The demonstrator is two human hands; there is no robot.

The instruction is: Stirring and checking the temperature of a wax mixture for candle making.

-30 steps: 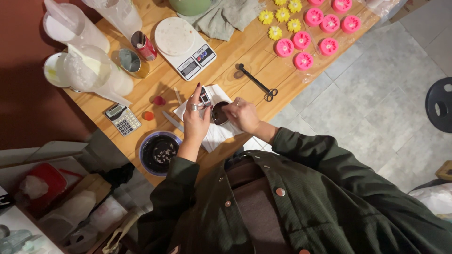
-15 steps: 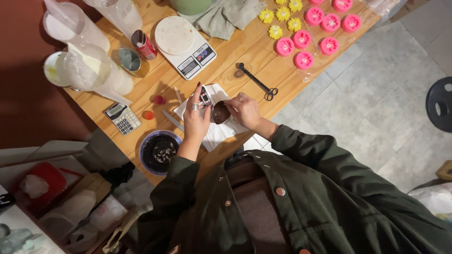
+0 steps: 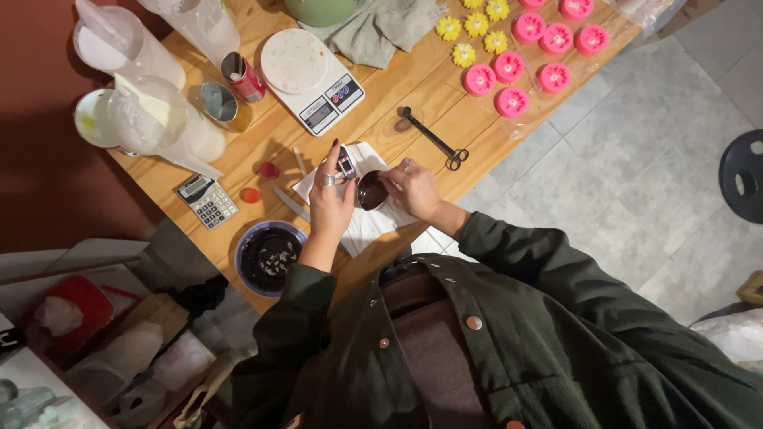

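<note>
- Far left, on the wooden counter (image 3: 413,87): clear plastic jugs (image 3: 151,119), one with a pale yellowish residue, grouped at the counter's corner beside the dark red wall.
- Just right of them: a small metal cup (image 3: 218,102) and a red can (image 3: 243,77), touching or nearly so.
- Nearer the counter's front edge: a grey pocket calculator (image 3: 207,201), two small red blobs (image 3: 269,170) just beside it, and a dark round bowl with a blue rim (image 3: 269,257) holding dark residue.
- Centre back: a white digital kitchen scale (image 3: 310,71), with a crumpled grey-green cloth (image 3: 381,32) behind it.
- Centre: left hand (image 3: 331,199), ringed, fingers closed around a small dark and silver object (image 3: 346,164), index finger raised; kind of object too small to tell.
- Beside it: a small round dark brown dish (image 3: 371,191), tilted, held above a white paper towel (image 3: 362,226) spread on the counter.
- Right hand (image 3: 415,189), fingers curled and pinching the rim of the dark dish from the right; dark green sleeve running back toward the camera.
- Right of the hands: a black scissor-handled tool (image 3: 433,137) lying flat, well apart from the towel.
- Far right back: yellow flower-shaped pieces (image 3: 475,24) and pink flower-shaped pieces (image 3: 524,56) set in rows near the counter's end.
</note>
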